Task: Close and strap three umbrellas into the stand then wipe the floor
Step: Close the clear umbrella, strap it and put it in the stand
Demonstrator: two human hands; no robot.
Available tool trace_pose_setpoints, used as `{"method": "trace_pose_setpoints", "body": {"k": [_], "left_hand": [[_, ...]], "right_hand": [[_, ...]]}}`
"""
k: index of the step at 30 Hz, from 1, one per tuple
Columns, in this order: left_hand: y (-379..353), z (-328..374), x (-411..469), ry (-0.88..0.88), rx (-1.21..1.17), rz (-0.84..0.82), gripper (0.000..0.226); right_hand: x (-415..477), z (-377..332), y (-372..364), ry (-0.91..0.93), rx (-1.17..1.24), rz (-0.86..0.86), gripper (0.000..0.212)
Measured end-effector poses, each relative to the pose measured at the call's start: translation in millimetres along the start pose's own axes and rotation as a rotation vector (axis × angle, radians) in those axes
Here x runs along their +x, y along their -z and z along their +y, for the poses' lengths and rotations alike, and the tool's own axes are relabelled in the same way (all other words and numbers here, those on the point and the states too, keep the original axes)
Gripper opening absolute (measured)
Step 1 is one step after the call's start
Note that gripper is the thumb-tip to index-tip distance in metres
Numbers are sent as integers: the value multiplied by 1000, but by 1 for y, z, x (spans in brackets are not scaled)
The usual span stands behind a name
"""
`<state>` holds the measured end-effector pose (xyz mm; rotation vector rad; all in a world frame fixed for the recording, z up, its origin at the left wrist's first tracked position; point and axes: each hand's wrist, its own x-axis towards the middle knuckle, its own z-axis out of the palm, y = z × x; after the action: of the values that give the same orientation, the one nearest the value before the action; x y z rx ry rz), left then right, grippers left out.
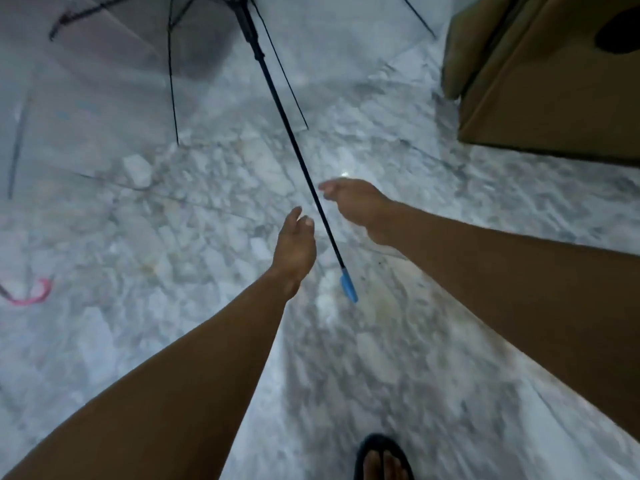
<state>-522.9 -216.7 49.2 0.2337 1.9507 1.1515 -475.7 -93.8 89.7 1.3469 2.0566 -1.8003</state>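
A grey-white marble floor (173, 237) fills the view. A clear open umbrella (114, 81) spreads across the far side, and its black shaft (287, 133) slants nearer and rightward to a blue handle (349, 287). A cardboard box (554, 81) stands at the far right. The left hand (294, 244) and right hand (356, 206) flank the shaft just beside it, with loose fingers gripping nothing. A pink handle (33, 294) shows at the left edge.
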Motion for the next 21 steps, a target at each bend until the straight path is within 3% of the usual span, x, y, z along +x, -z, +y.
{"method": "trace_pose_setpoints", "body": {"k": [5, 8, 16, 21], "left_hand": [[7, 26, 22, 36, -251, -62, 47], [23, 62, -14, -21, -195, -67, 29], [54, 180, -174, 131, -121, -266, 22], [80, 264, -282, 263, 24, -381, 22]], "right_hand": [[21, -60, -12, 140, -45, -57, 35], [-3, -86, 0, 145, -14, -55, 22], [-157, -151, 60, 23, 39, -167, 7], [-276, -202, 88, -139, 105, -92, 21]]}}
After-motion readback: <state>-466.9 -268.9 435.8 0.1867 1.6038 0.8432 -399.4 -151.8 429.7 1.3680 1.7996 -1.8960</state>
